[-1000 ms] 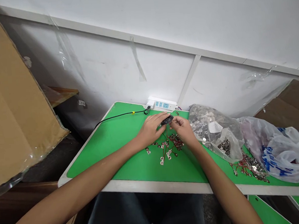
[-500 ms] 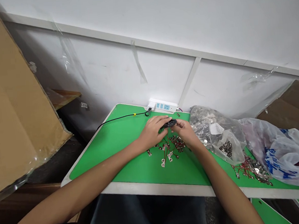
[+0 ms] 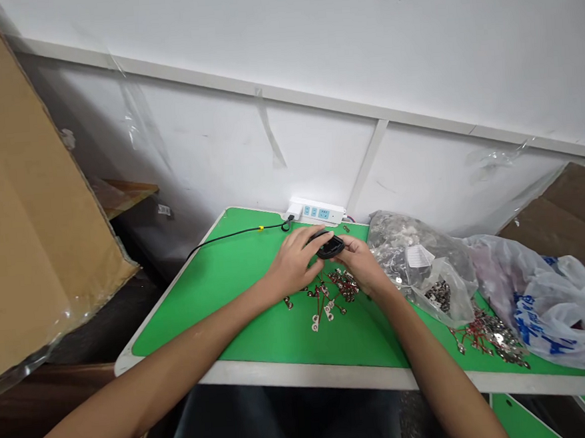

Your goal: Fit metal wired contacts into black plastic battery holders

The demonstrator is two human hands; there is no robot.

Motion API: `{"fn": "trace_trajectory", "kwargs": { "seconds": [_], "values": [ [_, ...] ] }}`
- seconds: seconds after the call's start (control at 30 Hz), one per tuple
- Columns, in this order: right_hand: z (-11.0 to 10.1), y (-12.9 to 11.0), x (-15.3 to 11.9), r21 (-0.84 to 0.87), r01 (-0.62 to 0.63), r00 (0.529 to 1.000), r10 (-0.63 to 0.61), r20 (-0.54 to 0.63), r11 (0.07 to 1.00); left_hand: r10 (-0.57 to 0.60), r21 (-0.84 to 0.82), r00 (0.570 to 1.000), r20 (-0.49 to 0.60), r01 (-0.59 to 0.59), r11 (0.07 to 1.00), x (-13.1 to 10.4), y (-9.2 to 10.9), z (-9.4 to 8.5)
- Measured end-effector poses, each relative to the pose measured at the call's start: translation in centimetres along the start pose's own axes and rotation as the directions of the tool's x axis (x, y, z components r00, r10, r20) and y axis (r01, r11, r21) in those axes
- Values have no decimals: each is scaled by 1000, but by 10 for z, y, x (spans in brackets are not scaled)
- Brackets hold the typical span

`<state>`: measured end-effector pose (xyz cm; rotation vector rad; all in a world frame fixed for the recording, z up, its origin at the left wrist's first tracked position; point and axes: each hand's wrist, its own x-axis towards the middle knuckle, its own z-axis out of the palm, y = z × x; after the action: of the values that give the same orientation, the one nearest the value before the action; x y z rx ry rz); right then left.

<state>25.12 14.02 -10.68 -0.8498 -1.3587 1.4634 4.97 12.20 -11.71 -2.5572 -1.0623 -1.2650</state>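
Between my two hands, above the green tabletop (image 3: 215, 264), is a small black plastic casing (image 3: 331, 246) with a hollow inside facing me. My left hand (image 3: 298, 260) grips its left side, fingers over the top and thumb below. At the right edge, the fingers of my right hand (image 3: 360, 262) pinch it. Below the hands lie small metal contact pieces with red wires (image 3: 344, 285), and a few pale strips with round metal ends (image 3: 316, 321) spread toward me. Fine detail inside the casing is too small to make out.
A white power strip (image 3: 335, 214) with a black cable (image 3: 223, 236) sits against the wall. To the right are a clear bag of metal parts (image 3: 399, 238), a wired-parts pile (image 3: 501, 338) and a white plastic bag (image 3: 554, 314). Cardboard (image 3: 35, 197) stands at left.
The black casing has tilted so its hollow side shows more toward me. Both hands still hold it, and the whole view has shifted slightly.
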Motion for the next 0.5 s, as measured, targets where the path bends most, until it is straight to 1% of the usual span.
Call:
{"fn": "trace_trajectory", "kwargs": {
  "seconds": [0.13, 0.23, 0.37, 0.5],
  "values": [
    [2, -4, -2, 6, -16, 1000, 16, -18, 1000, 15, -32, 1000, -11, -15, 999, -1, -3, 2],
    [0, -3, -2, -18, -9, 1000, 9, -12, 1000, 23, -48, 1000, 13, -23, 999, -2, -7, 2],
    [-1, 0, -2, -37, -8, 1000, 9, 18, 999, 59, -15, 997, 54, -58, 998, -1, -11, -2],
    [0, -2, -3, -25, -14, 999, 15, 35, 1000, 98, 20, 993, 59, -99, 995, -1, -12, -5]
  ]
}}
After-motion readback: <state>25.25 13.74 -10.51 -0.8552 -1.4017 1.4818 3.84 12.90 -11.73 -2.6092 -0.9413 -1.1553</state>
